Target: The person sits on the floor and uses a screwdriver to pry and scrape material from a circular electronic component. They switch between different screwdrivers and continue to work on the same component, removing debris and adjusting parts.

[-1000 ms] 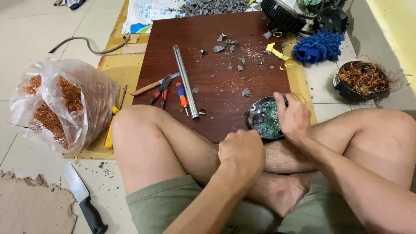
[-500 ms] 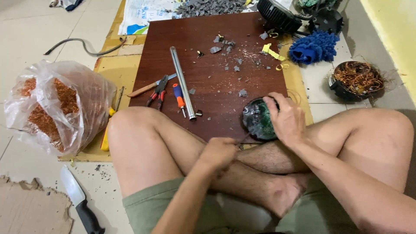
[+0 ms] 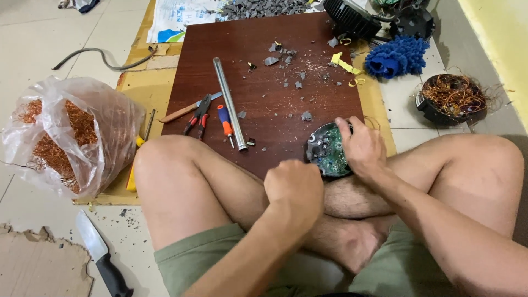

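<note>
Circuit disc (image 3: 326, 149), round and green with a dark rim, lies at the near edge of the brown board (image 3: 264, 99), just before the crossed legs. It can slip off this edge onto the legs, I think, because only one hand steadies it and part of it seems to hang over.

On the far left a plastic bag (image 3: 71, 135) full of copper wire stands on the floor, and a knife (image 3: 102, 258) with a black handle lies nearer, beside torn cardboard. The blade is bare and close to the left knee; a careless move of the leg could meet it. On the surface lie pliers (image 3: 199, 114), a screwdriver (image 3: 225, 124) and a metal tube (image 3: 230, 103), well apart from both hands. Grey chips are scattered further back and could hurt bare skin.

The left hand (image 3: 294, 190) is closed into a fist above the shins, just beside the disc; if it holds something inside, I cannot tell. The right hand (image 3: 360, 147) rests on the right side of the disc, fingers curled over its rim and gripping it. At the far right a wire coil (image 3: 452, 98) sits on the floor.
</note>
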